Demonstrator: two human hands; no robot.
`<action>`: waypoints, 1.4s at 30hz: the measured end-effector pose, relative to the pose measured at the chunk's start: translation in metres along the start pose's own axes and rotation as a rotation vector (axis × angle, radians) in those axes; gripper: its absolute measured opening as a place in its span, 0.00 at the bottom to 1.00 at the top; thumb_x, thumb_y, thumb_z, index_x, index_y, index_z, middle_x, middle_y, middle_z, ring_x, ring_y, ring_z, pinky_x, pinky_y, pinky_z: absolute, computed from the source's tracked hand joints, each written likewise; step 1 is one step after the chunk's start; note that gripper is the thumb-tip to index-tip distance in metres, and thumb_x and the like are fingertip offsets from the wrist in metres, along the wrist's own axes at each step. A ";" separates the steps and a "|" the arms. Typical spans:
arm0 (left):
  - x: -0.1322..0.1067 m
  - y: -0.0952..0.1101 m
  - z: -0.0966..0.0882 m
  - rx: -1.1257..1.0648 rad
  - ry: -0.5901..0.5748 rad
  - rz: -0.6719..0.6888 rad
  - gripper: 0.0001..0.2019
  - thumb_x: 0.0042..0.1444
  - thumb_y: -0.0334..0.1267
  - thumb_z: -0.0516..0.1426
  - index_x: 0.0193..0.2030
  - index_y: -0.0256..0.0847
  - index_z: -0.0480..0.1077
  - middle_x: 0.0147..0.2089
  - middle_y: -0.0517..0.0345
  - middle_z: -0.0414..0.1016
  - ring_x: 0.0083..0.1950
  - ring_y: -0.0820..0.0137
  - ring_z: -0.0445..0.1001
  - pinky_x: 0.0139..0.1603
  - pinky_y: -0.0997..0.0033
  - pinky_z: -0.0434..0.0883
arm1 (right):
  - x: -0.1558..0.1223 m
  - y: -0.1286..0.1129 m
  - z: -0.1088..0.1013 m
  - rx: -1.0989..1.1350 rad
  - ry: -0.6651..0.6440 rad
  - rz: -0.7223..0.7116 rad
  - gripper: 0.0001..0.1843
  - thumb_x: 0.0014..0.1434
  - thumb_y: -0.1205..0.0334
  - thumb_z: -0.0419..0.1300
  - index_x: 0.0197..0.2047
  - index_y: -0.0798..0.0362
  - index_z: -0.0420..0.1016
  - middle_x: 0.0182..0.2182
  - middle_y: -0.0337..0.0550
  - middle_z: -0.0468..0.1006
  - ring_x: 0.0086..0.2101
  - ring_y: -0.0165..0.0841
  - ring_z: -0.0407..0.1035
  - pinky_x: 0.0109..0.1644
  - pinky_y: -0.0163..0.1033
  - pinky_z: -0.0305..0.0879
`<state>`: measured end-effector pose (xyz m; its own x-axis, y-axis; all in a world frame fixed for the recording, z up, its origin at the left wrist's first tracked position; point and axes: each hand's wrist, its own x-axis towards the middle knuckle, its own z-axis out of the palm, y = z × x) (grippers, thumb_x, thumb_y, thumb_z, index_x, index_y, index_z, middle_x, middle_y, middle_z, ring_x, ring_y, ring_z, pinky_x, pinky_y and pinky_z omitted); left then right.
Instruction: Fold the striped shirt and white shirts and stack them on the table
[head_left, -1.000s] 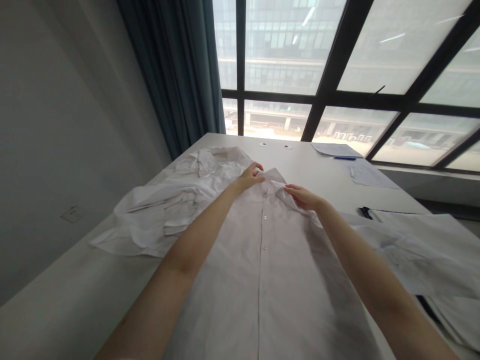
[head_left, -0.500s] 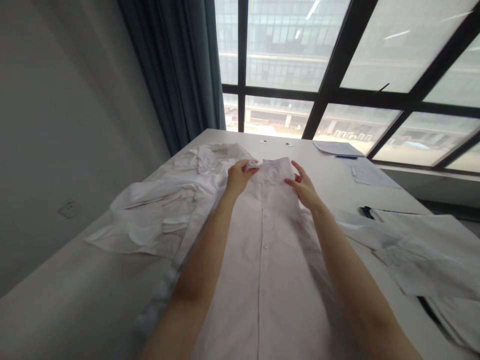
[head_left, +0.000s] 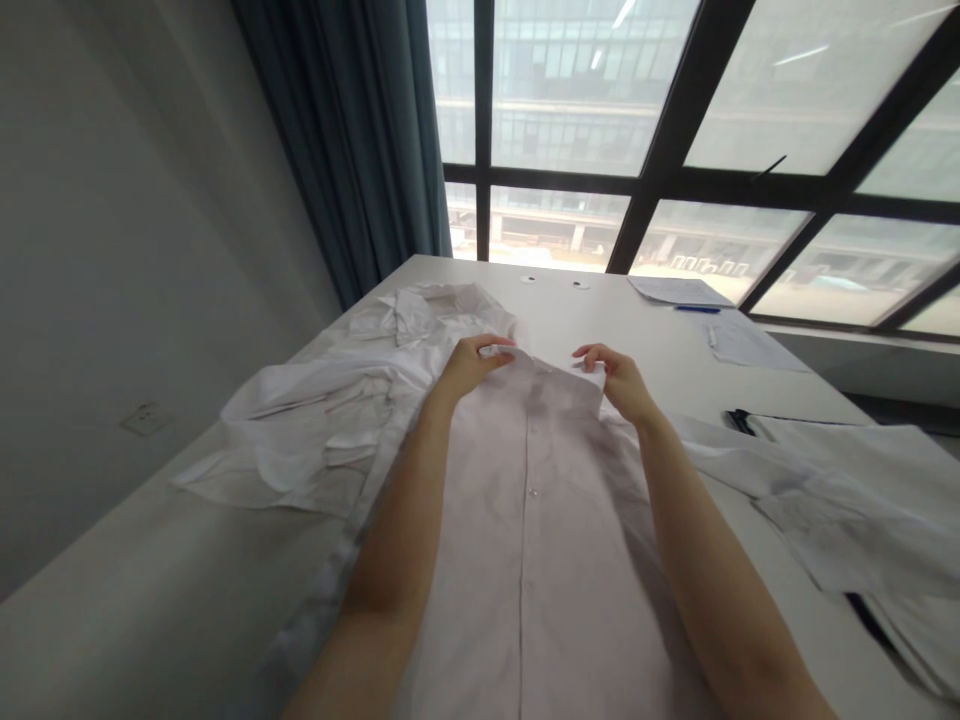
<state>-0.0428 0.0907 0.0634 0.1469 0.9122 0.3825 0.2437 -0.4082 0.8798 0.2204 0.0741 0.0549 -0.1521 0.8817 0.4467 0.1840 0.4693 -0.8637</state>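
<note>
A pale buttoned shirt (head_left: pixel 487 510) stretches from the near edge of the view toward the table's middle, its front placket running down the centre. My left hand (head_left: pixel 474 365) pinches the shirt's far left edge near the collar between thumb and fingers. At the far right edge, my right hand (head_left: pixel 615 378) grips the cloth, with its index finger reaching inward over the top. The collar end sags between the two hands, and part of it is hidden by its fold.
Another crumpled white garment (head_left: pixel 300 400) lies on the white table (head_left: pixel 585 315) to the left. Folded white cloths (head_left: pixel 862 500) are on the right. Papers (head_left: pixel 679 291) and a blue pen (head_left: pixel 697 310) sit at the back right, near the window. A curtain (head_left: pixel 352 140) hangs behind.
The collar, which stood up between my hands, has folded down out of sight. My right hand has moved slightly right and nearer; my left hand has come a little nearer too.
</note>
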 end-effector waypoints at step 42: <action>0.008 0.000 0.016 0.651 0.183 0.201 0.07 0.64 0.39 0.55 0.34 0.43 0.69 0.24 0.62 0.65 0.32 0.65 0.66 0.50 0.66 0.60 | 0.002 -0.007 0.006 -0.563 0.492 0.053 0.23 0.64 0.48 0.51 0.21 0.48 0.54 0.14 0.31 0.53 0.19 0.28 0.48 0.26 0.37 0.44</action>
<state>-0.0262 0.0968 0.0621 0.1000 0.7847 0.6117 0.7608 -0.4565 0.4613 0.2126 0.0718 0.0603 0.2982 0.7617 0.5752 0.6684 0.2635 -0.6956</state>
